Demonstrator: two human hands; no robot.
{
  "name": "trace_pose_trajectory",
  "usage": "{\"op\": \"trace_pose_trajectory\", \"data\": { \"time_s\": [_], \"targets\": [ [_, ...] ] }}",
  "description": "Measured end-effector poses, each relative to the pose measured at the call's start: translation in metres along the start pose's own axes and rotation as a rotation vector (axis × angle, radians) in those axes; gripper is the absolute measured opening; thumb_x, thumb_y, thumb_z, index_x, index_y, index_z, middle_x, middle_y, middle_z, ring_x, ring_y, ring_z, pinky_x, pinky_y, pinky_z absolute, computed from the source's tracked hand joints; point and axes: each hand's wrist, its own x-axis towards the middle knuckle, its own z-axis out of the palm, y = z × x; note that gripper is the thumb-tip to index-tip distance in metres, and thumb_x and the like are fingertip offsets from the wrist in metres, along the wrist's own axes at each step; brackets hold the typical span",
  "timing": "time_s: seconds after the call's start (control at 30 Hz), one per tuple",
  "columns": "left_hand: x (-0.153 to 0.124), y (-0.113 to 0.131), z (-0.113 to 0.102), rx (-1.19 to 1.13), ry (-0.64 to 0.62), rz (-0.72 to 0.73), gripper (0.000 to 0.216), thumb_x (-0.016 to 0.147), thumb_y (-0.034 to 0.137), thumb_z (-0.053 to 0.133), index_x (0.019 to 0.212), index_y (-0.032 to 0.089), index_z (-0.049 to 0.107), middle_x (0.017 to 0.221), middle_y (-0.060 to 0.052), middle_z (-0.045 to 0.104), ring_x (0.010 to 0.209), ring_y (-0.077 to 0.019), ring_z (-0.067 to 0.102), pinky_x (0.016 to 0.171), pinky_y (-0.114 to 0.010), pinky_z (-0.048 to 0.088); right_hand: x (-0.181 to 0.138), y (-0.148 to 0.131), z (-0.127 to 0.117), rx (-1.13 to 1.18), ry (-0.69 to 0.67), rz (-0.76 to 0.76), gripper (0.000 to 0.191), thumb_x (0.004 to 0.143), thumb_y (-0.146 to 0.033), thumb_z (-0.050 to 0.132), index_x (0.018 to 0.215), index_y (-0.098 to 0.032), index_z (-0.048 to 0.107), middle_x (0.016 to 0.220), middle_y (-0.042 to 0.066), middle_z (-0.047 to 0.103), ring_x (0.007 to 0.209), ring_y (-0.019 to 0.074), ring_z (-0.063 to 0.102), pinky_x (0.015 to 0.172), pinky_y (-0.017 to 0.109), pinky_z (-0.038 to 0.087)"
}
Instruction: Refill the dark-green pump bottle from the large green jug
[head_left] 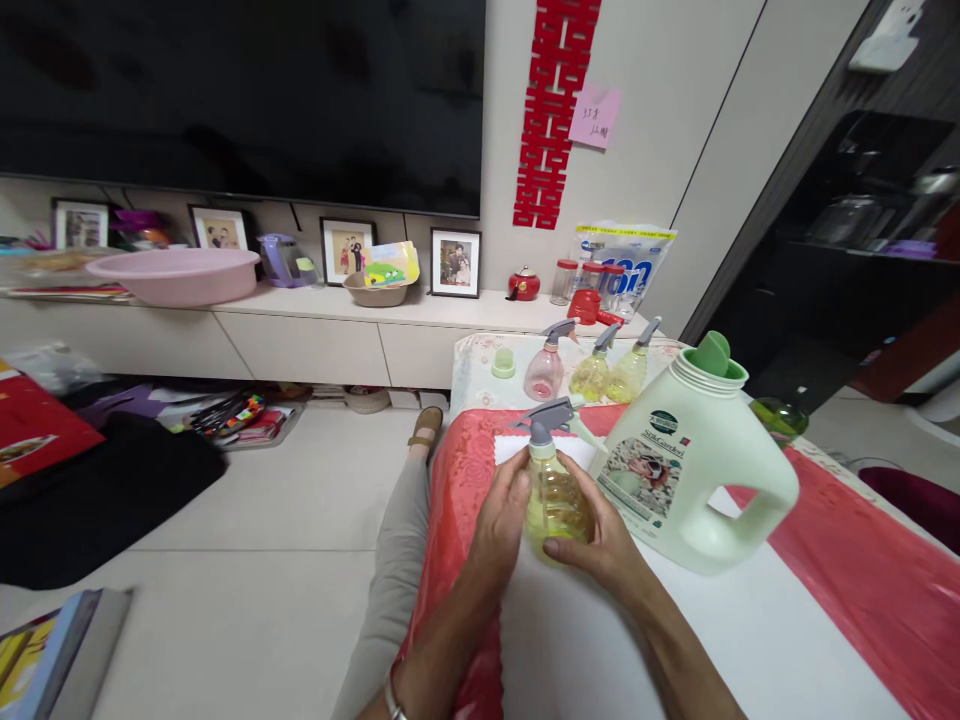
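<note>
Between my two hands is a yellow translucent spray bottle with a grey trigger head, upright over the white mat. My left hand presses its left side with the fingers together. Around its right side wrap the fingers of my right hand, the thumb across the front. A little liquid shows low in the bottle. Just right of it stands a large pale green detergent jug, uncapped, with a green spout inside its neck. Behind are a pink spray bottle and two yellow spray bottles.
A light green cap lies at the table's far left. Red plastic sheeting covers parts of the table beside the white mat. A dark green bottle sits behind the jug. The TV cabinet holds picture frames and a pink basin.
</note>
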Motion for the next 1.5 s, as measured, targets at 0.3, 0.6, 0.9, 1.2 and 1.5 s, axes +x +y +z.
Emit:
{"op": "trace_pose_trajectory", "data": {
  "time_s": [0.3,0.6,0.9,1.2,1.5],
  "targets": [
    [0.023,0.041,0.004,-0.419,-0.219,-0.021,0.041,0.075,0.038,0.085,0.109,0.017,0.074,0.117,-0.012,0.076,0.124,-0.0314,0.065,0.112,-0.046,0.044,-0.002,-0.009,0.007,0.174,-0.069,0.022,0.101,0.070,-0.040,0.090,0.155,-0.031,0.037,0.161,0.009,0.040,0.148,0.0276,0.040,0.120,0.044,0.038],
    [0.032,0.032,0.007,-0.391,-0.046,-0.039,0.059,0.057,0.028,0.096,0.110,0.019,0.071,0.110,-0.007,0.075,0.108,-0.0226,0.068,0.104,-0.038,0.047,-0.003,-0.002,0.006,0.134,-0.024,0.009,0.102,0.069,-0.040,0.090,0.155,-0.030,0.036,0.161,0.011,0.039,0.148,0.0298,0.039,0.117,0.047,0.041],
    [0.025,0.039,0.012,-0.369,-0.150,-0.078,0.039,0.076,0.039,0.083,0.106,0.016,0.076,0.111,-0.010,0.078,0.114,-0.0267,0.068,0.102,-0.037,0.047,0.000,-0.005,0.007,0.085,0.022,-0.033,0.102,0.068,-0.043,0.090,0.155,-0.029,0.038,0.161,0.011,0.039,0.148,0.0303,0.039,0.122,0.049,0.035],
    [0.034,0.040,0.017,-0.385,-0.010,-0.074,0.050,0.057,0.036,0.097,0.096,0.017,0.072,0.096,-0.007,0.078,0.097,-0.0225,0.072,0.095,-0.037,0.049,0.000,-0.001,0.007,0.059,0.056,-0.040,0.105,0.068,-0.046,0.089,0.157,-0.027,0.034,0.162,0.013,0.038,0.148,0.0315,0.038,0.121,0.051,0.035],
    [0.045,0.057,0.026,-0.413,0.097,0.003,0.060,0.051,0.031,0.099,0.097,0.019,0.061,0.086,0.001,0.075,0.079,-0.0166,0.074,0.088,-0.034,0.052,-0.001,0.002,0.007,0.003,0.060,-0.006,0.110,0.068,-0.047,0.089,0.158,-0.026,0.030,0.162,0.013,0.037,0.148,0.0323,0.037,0.122,0.053,0.032]
  ]
}}
